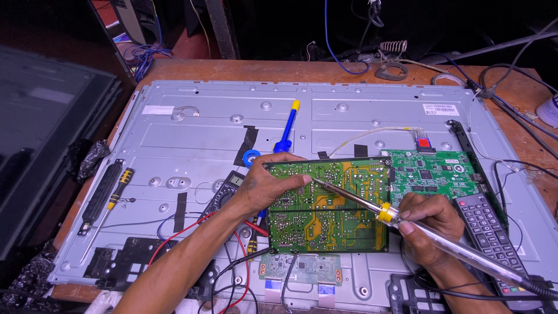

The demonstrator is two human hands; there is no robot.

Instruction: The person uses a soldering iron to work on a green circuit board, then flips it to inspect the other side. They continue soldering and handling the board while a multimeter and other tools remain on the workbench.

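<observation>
A black-and-yellow screwdriver [110, 200] is laid at the left on the grey metal back panel [197, 134]. The green circuit board [328, 206], lying mid-panel, is gripped at its left edge by the left hand [264, 189]. A soldering iron [407, 224] is clasped in the right hand [427, 224], its tip set on the board. A remote control [488, 229] is seen just beside that hand.

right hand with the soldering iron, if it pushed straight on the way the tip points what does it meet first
Probably the left hand: the right hand aims the soldering iron up-left across the green circuit board, its tip near the left fingertips, though depth is unclear.
</observation>
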